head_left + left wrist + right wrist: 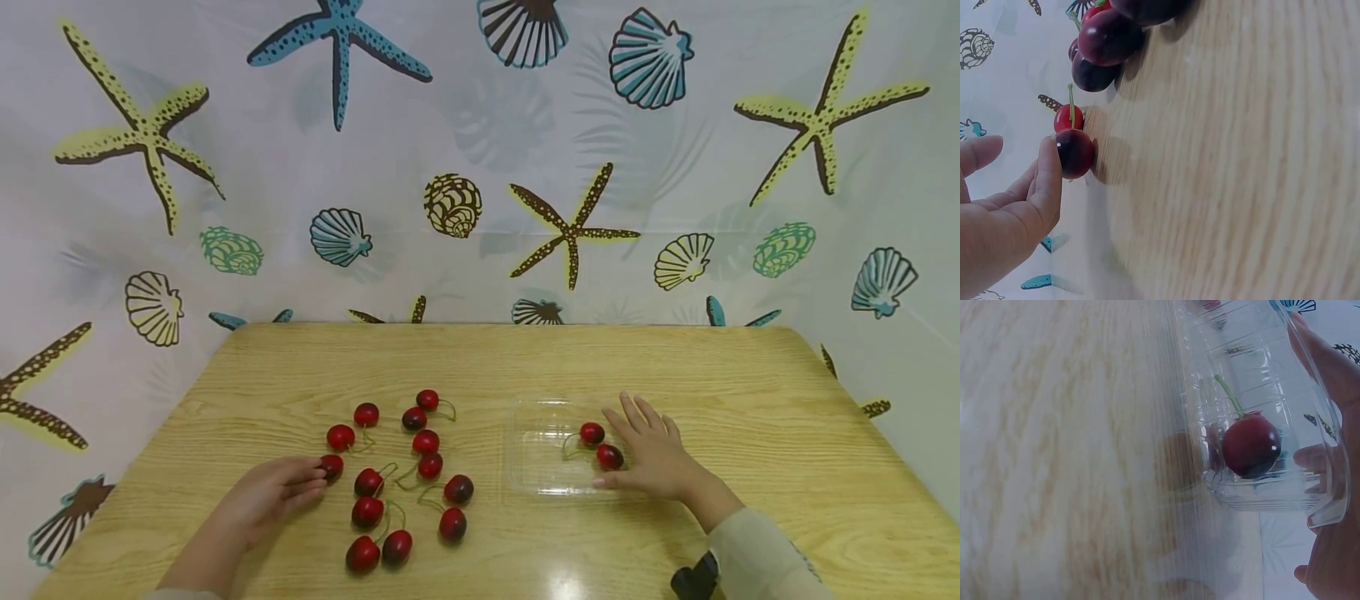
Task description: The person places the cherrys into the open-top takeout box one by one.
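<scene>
On the left of the table, my left hand has its fingertips against a dark red cherry. Its thumb stands apart from the fruit in the left wrist view, and the fingers are fairly straight beside the cherry. My right hand spreads over the right end of a clear plastic container, thumb on the near side, fingers toward the far side. Two cherries with green stems lie inside, one cherry just behind the other. The right wrist view shows a cherry through the container's wall.
Between the left hand and the container lie several more cherries, many in stem-joined pairs, such as the front cherry and the back one. A patterned cloth hangs behind the wooden table.
</scene>
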The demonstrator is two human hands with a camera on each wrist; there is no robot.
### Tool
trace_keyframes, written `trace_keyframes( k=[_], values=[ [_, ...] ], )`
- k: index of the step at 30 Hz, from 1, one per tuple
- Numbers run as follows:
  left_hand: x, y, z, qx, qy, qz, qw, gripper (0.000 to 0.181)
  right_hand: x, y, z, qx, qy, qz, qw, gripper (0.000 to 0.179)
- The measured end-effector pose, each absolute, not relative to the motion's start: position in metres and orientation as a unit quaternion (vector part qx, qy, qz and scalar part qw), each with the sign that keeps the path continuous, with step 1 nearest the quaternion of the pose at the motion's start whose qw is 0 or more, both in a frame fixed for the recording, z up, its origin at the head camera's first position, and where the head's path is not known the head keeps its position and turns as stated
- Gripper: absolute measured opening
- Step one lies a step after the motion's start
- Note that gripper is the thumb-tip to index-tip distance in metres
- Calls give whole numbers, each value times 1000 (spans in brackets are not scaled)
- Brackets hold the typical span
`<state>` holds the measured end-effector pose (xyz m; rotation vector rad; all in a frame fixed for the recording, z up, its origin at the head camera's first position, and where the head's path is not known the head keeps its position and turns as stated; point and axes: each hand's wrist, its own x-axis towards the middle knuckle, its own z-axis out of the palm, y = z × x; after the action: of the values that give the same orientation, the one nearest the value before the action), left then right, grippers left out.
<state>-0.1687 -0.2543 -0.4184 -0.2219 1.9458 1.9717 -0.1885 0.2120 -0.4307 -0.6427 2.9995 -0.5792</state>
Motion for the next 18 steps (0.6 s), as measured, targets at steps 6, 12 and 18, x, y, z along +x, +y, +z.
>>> trace_keyframes(
  k=[6, 12, 18],
  values=[
    [-174, -261, -416, -90, 676, 712, 167, 36, -189, 213, -430, -205, 961, -186, 8, 94],
    [-180, -269, -420, -100, 682, 706, 165, 42, -190, 213, -431, -207, 960, -186, 7, 94],
    [-185, -273, -423, -114, 692, 695, 160, 45, -189, 213, -430, -209, 960, -186, 11, 95]
  ],
)
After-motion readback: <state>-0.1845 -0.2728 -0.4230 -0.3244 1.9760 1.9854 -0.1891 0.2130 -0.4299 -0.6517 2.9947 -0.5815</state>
